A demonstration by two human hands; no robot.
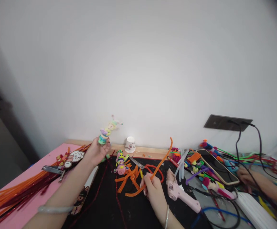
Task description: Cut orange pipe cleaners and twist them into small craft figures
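My left hand (95, 152) is raised above the table's back edge, closed round a pastel pipe-cleaner figure (107, 129) that sticks up and to the right. My right hand (152, 187) is lower, over the black mat (129, 206), pinching a long orange pipe cleaner (161, 163) that curves up to the right. Cut orange pieces (130, 179) lie just left of that hand. A second colourful figure (121, 163) rests on the mat between my hands.
A pink glue gun (180, 192) lies right of my right hand. Scissors (137, 163), a white paper cup (130, 144), a phone (218, 167) and piles of pipe cleaners (16, 192) surround the mat. Another person's hand (247, 175) rests at the right.
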